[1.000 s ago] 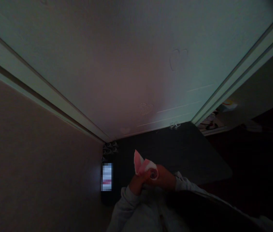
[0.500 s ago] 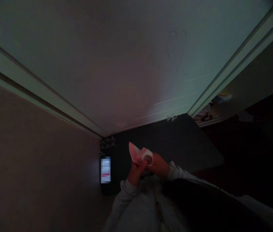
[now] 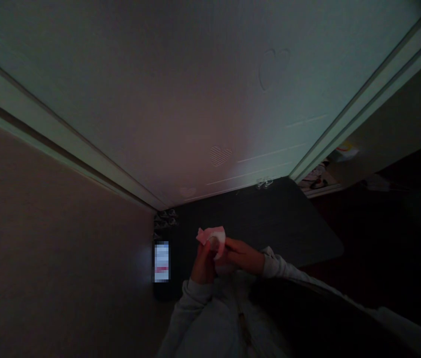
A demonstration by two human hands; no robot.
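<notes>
A small pinkish-white paper roll (image 3: 217, 232) with a round opening at its middle is held above the dark table. My left hand (image 3: 203, 264) is closed around its lower left side, with a loose torn-looking flap sticking out at the upper left. On the right, the fingers of my right hand (image 3: 245, 255) are bent against the roll's side and pinch it; a paler strip hangs below, between the hands. The dim light hides the finer detail of the fingertips.
Before me is the dark table (image 3: 262, 223), against a pale panel with heart shapes. A lit phone (image 3: 161, 262) lies at its left end, near small dark wire-like items (image 3: 165, 218). Clear looped pieces (image 3: 264, 182) sit at the back edge. A shelf with objects (image 3: 318, 176) is at right.
The roll has turned and shifted slightly left in my hands. My left thumb has left its round middle, and my right hand has moved from behind it to its right side.
</notes>
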